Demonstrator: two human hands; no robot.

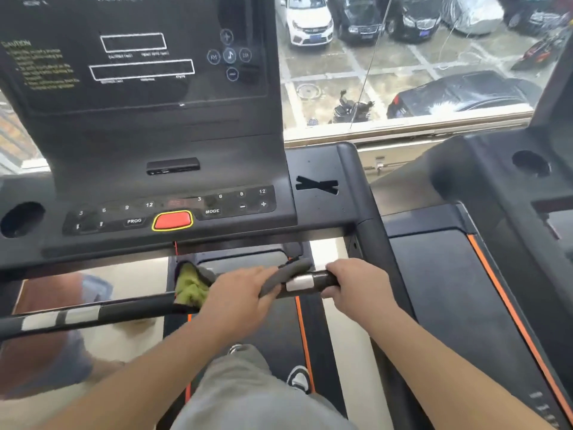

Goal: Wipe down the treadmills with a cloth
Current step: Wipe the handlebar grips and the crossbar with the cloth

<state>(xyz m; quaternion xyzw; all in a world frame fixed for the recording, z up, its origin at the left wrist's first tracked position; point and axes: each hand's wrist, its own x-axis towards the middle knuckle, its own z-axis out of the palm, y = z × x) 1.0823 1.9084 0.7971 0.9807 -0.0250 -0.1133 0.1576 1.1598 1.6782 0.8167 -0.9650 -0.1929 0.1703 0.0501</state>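
- My left hand [238, 293] is clenched round the cloth [190, 288], pressing it onto the handlebar [139, 307]; the green bunch pokes out just left of my knuckles.
- My right hand [356, 283] grasps the bare bar close by, beside the silver sensor [299, 282].

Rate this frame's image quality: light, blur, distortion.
Head view: soft daylight comes through the window; the console lettering is smeared and mostly unreadable; wide-angle bending curves the handlebar and the frame edges; the left hand gripping the cloth and the right hand gripping the handlebar look fairly sharp.
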